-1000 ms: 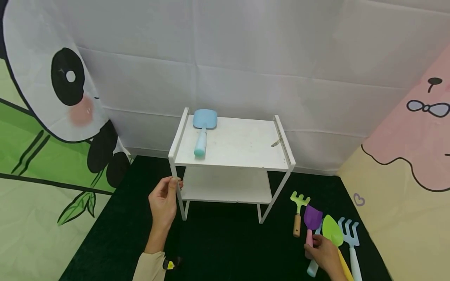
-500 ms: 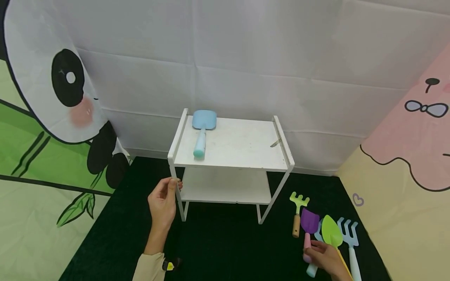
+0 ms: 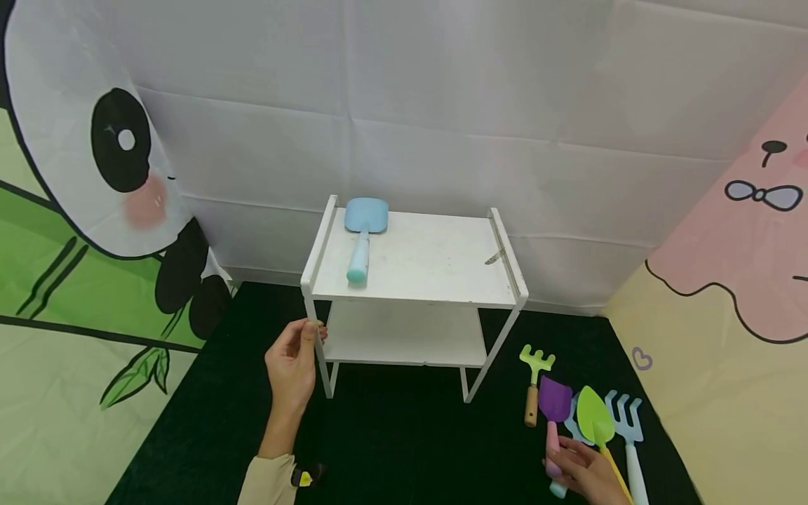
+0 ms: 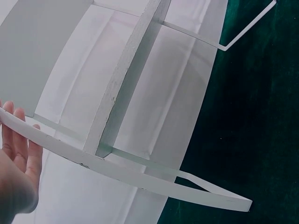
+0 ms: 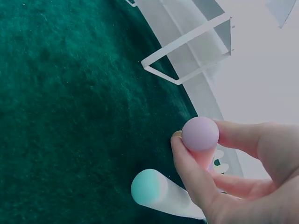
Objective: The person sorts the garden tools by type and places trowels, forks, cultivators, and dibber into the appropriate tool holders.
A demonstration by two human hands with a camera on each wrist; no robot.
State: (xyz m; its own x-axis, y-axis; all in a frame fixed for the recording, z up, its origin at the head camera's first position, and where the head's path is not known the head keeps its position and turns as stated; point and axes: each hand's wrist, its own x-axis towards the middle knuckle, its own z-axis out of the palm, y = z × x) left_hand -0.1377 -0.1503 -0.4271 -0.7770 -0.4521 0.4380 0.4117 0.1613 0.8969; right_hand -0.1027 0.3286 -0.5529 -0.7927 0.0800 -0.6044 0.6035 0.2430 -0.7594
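In the head view, compared with a second ago, we see the purple-bladed hand shovel (image 3: 555,401) shifted slightly left, and more of the pale blue tool's head (image 3: 572,425) showing beside it. The left hand (image 3: 292,365) has stayed at the front left leg of the white two-tier shelf (image 3: 435,259). We have a dark green cloth (image 3: 391,442) below, a white backdrop (image 3: 442,84) behind, and printed panels at the sides, a panda (image 3: 123,140) on the left one. A blue shovel (image 3: 366,216) lies on the top tier. The right hand (image 3: 587,468) pinches the hand shovel's pink handle, blade pointing away from us, between a lime hand rake (image 3: 536,361) and a lime trowel (image 3: 595,414); a light blue fork (image 3: 627,424) lies farther right.

In the left wrist view, we find the fingers (image 4: 19,135) curled behind the shelf's white leg, gripping it.

In the right wrist view, thumb and fingers close around the handle just by its lilac end (image 5: 200,133); a mint-tipped handle (image 5: 148,186) lies near, below them on the cloth.
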